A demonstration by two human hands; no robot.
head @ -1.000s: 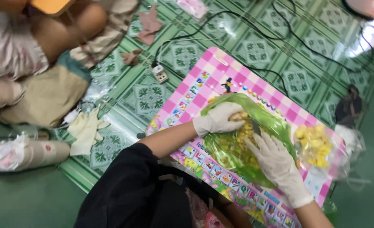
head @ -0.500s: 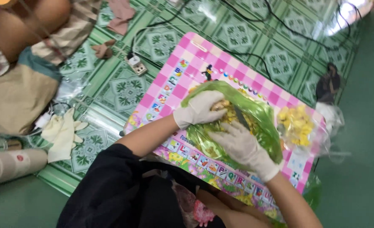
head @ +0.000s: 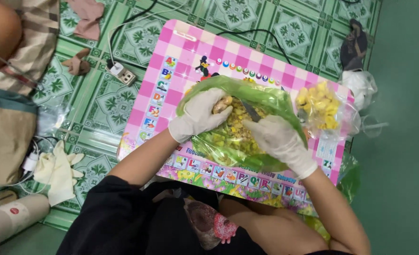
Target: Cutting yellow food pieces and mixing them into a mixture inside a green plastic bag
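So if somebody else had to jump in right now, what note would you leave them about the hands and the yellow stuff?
Left hand: white glove, holds a tan piece over the green bag.
Right hand: white glove, grips a small knife, blade pointing toward the tan piece.
Green bag lies open on the pink checkered board, with a pile of yellow bits inside.
Clear bag of yellow pieces sits on the board's far right.
Done: many bits already in the green bag.
Left: the tan piece in hand is not yet finished.

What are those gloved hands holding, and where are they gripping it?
The left hand holds a yellowish-brown piece at its end. The right hand grips a knife by its hidden handle.
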